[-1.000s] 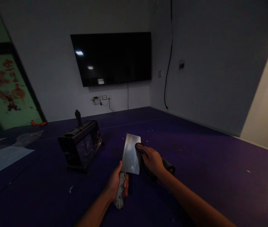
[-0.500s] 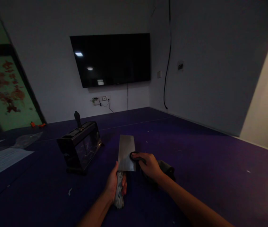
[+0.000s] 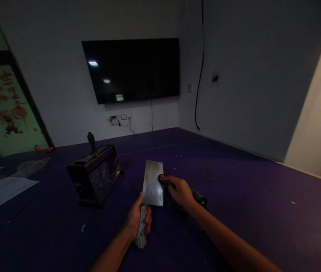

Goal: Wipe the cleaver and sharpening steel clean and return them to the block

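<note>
My left hand (image 3: 137, 219) is wrapped around the pale, wrapped-looking handle of a cleaver (image 3: 152, 185), whose broad metal blade points away from me. Against the right side of the blade, my right hand (image 3: 180, 193) grips a small black tool with a rounded end (image 3: 162, 178); its exact kind cannot be made out. Behind my right wrist lies a dark object (image 3: 200, 198), mostly covered by the hand and forearm. To the left of the cleaver stands a black frame-like box (image 3: 92, 175) with clear sides and an upright black handle on top.
The dark purple surface (image 3: 234, 211) reaches to the walls. Printed paper (image 3: 3, 192) and clear plastic (image 3: 31, 166) lie at the left, near orange items (image 3: 43, 149). A TV (image 3: 133, 70) hangs at the back, and a black cable (image 3: 200, 83) dangles at its right.
The black tool in my right hand has moved slightly up along the blade's right side. The blade has tilted a little to the right and catches more light.
</note>
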Tool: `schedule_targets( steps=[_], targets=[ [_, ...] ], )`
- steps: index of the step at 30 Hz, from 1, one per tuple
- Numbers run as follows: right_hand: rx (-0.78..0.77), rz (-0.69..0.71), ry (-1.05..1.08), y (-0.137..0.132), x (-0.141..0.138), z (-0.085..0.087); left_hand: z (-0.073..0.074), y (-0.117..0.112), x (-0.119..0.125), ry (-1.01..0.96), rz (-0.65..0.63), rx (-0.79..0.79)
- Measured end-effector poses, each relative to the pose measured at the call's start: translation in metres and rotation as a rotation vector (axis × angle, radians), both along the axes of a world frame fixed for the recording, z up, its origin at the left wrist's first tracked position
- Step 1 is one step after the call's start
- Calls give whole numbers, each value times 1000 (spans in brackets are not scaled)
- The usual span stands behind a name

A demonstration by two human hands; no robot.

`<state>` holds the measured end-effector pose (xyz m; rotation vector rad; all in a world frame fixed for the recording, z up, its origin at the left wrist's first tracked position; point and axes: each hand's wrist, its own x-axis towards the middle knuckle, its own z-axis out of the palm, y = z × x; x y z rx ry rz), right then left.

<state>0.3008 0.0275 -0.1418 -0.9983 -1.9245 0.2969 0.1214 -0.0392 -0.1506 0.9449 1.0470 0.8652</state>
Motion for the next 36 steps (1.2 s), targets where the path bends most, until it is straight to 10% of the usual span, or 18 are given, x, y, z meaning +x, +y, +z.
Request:
schedule_targets(
  steps=[36],
  targets=[
    [3,-10,-1,-4,-3,1,-5,3,-2,-29,9,0]
  ],
)
